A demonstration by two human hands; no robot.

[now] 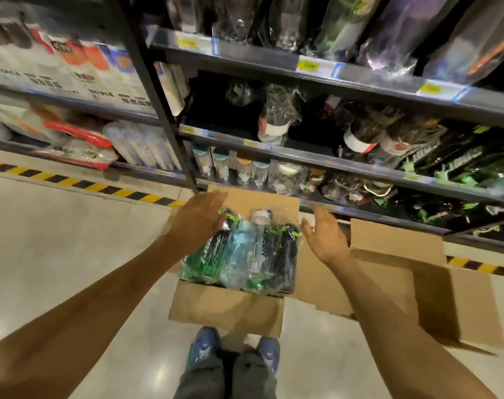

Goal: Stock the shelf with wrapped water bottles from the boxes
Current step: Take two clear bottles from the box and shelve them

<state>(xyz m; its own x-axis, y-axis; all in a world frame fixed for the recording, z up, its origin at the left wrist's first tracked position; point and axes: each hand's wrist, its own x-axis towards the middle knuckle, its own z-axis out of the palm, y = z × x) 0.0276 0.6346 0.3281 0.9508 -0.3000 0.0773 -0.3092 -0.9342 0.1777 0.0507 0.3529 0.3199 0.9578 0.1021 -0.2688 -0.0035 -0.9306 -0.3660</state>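
Head view looks down on an open cardboard box (225, 308) on the floor, just in front of the bottom shelf (345, 218). Inside lie wrapped water bottles (245, 251) side by side, black-green ones and a pale blue one, caps toward the shelf. Left hand (197, 223) hovers over the box's left end, fingers spread; right hand (325, 237) is beside its right edge, also spread, holding nothing. Film looks slippery and crinkly; I'd grip around a bottle's body.

Brown cardboard box (225, 308); green-black and pale blue wrapped bottles (239, 251); yellow-black striped floor tape (81, 184); blue shoes (204, 345).
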